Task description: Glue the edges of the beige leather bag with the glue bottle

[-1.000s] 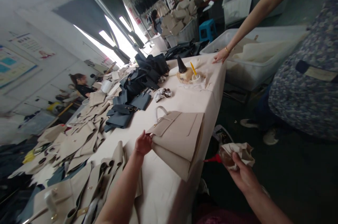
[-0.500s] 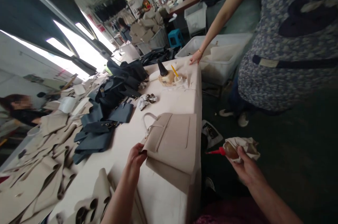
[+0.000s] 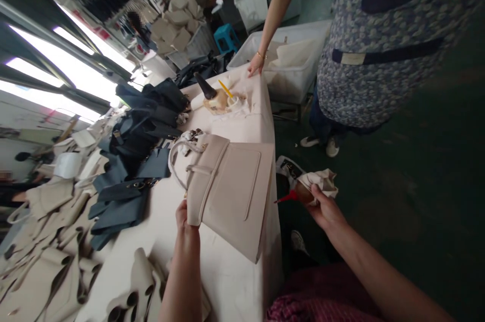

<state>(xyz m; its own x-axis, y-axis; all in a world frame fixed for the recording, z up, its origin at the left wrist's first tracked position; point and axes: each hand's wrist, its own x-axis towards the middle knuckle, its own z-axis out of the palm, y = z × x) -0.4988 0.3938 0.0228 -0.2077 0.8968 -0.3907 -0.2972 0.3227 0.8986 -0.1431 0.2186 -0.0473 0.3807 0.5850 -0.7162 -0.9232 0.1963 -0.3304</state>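
Note:
My left hand (image 3: 185, 222) is closed on the near left corner of a beige leather handbag (image 3: 232, 191), which is lifted and tilted above the cloth-covered table (image 3: 231, 281); its loop handle points away from me. My right hand (image 3: 325, 209) hangs off the table's right side, gripping a brown squeeze bottle with a red nozzle (image 3: 295, 193) wrapped in a crumpled beige cloth (image 3: 321, 181). The nozzle points left toward the bag's edge.
Dark blue bag pieces (image 3: 129, 180) and beige cut pieces (image 3: 49, 231) cover the table's left. A glue pot with a brush (image 3: 220, 99) stands at the far end. Another person in a patterned apron (image 3: 375, 44) stands at right, one hand (image 3: 256, 64) on the table corner beside white bins (image 3: 288, 66).
My left hand has raised the handbag off the table and drawn it nearer. My right hand with the bottle has moved left toward the bag. The view has swung leftward.

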